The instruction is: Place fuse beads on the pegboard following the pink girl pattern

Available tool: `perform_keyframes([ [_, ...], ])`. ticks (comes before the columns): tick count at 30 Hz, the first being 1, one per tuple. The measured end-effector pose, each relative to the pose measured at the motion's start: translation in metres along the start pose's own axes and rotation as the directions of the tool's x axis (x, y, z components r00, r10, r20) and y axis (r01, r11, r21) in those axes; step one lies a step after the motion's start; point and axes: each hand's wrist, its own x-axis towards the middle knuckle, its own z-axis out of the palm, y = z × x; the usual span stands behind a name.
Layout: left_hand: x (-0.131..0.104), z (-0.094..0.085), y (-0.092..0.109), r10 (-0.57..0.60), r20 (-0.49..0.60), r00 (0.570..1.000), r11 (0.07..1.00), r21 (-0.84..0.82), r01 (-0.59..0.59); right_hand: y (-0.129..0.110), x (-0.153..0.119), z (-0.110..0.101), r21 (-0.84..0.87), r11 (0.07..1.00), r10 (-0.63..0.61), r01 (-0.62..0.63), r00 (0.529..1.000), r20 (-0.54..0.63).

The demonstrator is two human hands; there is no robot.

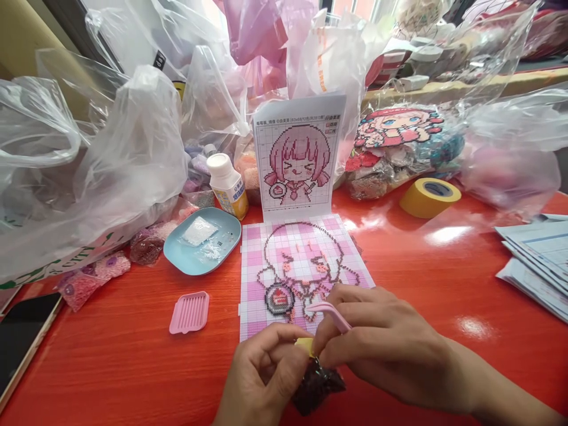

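Note:
My left hand pinches the top of a small clear bag of dark beads, beside a yellow tab at its mouth. My right hand grips the same bag top with its fingertips, and pink tweezers are tucked between its fingers, tips pointing left. Just beyond both hands lies a pegboard over a pink-checked sheet, bearing a partly outlined bead figure and a round cake motif. The right hand covers the board's lower right part.
A printed pattern card stands behind the board. To the left are a blue tray, a pink ridged tray, a white bottle and a phone. Yellow tape and papers lie right; plastic bags crowd the back.

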Motion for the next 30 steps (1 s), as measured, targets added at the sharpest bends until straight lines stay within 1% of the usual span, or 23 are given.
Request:
perform_keyframes([
  [3, 0.001, 0.0, 0.002, 0.004, -0.039, 0.999, 0.998, 0.066, -0.001, -0.002, 0.003, 0.001, 0.114, 0.993, -0.005, 0.014, 0.997, -0.076],
  [5, 0.001, 0.001, 0.007, 0.039, -0.074, 0.997, 0.996, 0.079, -0.033, -0.002, 0.005, 0.0, 0.179, 0.984, 0.045, -0.016, 0.986, -0.163],
  [7, 0.001, 0.002, 0.018, 0.121, -0.124, 0.985, 0.989, 0.106, -0.108, 0.0, 0.005, 0.0, 0.195, 0.978, 0.119, -0.073, 0.965, -0.234],
  [8, 0.0, 0.001, 0.026, 0.176, -0.162, 0.971, 0.979, 0.135, -0.155, 0.001, 0.004, -0.001, 0.191, 0.976, 0.151, -0.103, 0.956, -0.254],
  [10, 0.0, -0.005, 0.044, 0.31, -0.28, 0.908, 0.939, 0.236, -0.248, 0.002, 0.002, -0.001, 0.19, 0.971, 0.193, -0.145, 0.943, -0.269],
  [11, 0.0, -0.01, 0.055, 0.374, -0.338, 0.864, 0.907, 0.327, -0.264, 0.003, 0.002, 0.0, 0.195, 0.967, 0.212, -0.161, 0.938, -0.276],
  [13, 0.003, -0.026, 0.074, 0.503, -0.445, 0.74, 0.815, 0.53, -0.235, 0.004, 0.001, 0.0, 0.209, 0.959, 0.248, -0.191, 0.923, -0.293],
  [14, 0.007, -0.037, 0.082, 0.592, -0.484, 0.645, 0.747, 0.63, -0.212, 0.004, 0.001, 0.001, 0.218, 0.953, 0.269, -0.209, 0.915, -0.3],
  [15, 0.011, -0.048, 0.089, 0.643, -0.494, 0.586, 0.693, 0.701, -0.169, 0.004, 0.001, 0.001, 0.229, 0.947, 0.29, -0.225, 0.907, -0.306],
  [16, 0.017, -0.06, 0.094, 0.659, -0.479, 0.58, 0.654, 0.746, -0.127, 0.004, 0.001, 0.001, 0.242, 0.94, 0.309, -0.24, 0.9, -0.308],
  [17, 0.023, -0.072, 0.097, 0.673, -0.438, 0.596, 0.614, 0.78, -0.12, 0.004, 0.001, 0.001, 0.258, 0.933, 0.327, -0.253, 0.894, -0.307],
  [18, 0.03, -0.083, 0.1, 0.67, -0.421, 0.611, 0.6, 0.793, -0.112, 0.004, 0.001, 0.001, 0.275, 0.925, 0.344, -0.264, 0.889, -0.304],
  [19, 0.036, -0.094, 0.101, 0.678, -0.411, 0.609, 0.581, 0.807, -0.102, 0.004, 0.002, 0.001, 0.294, 0.916, 0.361, -0.274, 0.883, -0.302],
  [21, 0.045, -0.109, 0.102, 0.724, -0.386, 0.572, 0.513, 0.856, -0.072, 0.004, 0.002, 0.002, 0.336, 0.894, 0.399, -0.297, 0.869, -0.293],
  [22, 0.046, -0.111, 0.103, 0.761, -0.358, 0.542, 0.461, 0.885, -0.062, 0.005, 0.002, 0.002, 0.357, 0.88, 0.423, -0.314, 0.86, -0.285],
  [23, 0.045, -0.11, 0.102, 0.806, -0.311, 0.503, 0.392, 0.918, -0.06, 0.005, 0.002, 0.003, 0.376, 0.864, 0.448, -0.333, 0.851, -0.275],
  [24, 0.042, -0.105, 0.101, 0.849, -0.255, 0.463, 0.318, 0.946, -0.062, 0.005, 0.002, 0.004, 0.392, 0.848, 0.474, -0.355, 0.84, -0.264],
  [26, 0.03, -0.084, 0.096, 0.916, -0.048, 0.398, 0.103, 0.988, -0.118, 0.005, 0.002, 0.007, 0.413, 0.818, 0.523, -0.401, 0.817, -0.243],
  [27, 0.022, -0.069, 0.091, 0.915, 0.053, 0.399, 0.015, 0.986, -0.165, 0.005, 0.002, 0.008, 0.424, 0.804, 0.541, -0.416, 0.808, -0.234],
  [28, 0.015, -0.054, 0.085, 0.874, 0.268, 0.406, -0.159, 0.946, -0.283, 0.004, 0.002, 0.01, 0.433, 0.795, 0.55, -0.424, 0.804, -0.224],
  [29, 0.008, -0.039, 0.077, 0.798, 0.427, 0.425, -0.256, 0.879, -0.403, 0.003, 0.002, 0.012, 0.44, 0.794, 0.547, -0.42, 0.809, -0.214],
  [30, 0.003, -0.025, 0.069, 0.754, 0.503, 0.423, -0.282, 0.829, -0.483, 0.002, 0.002, 0.014, 0.445, 0.799, 0.53, -0.404, 0.823, -0.205],
])
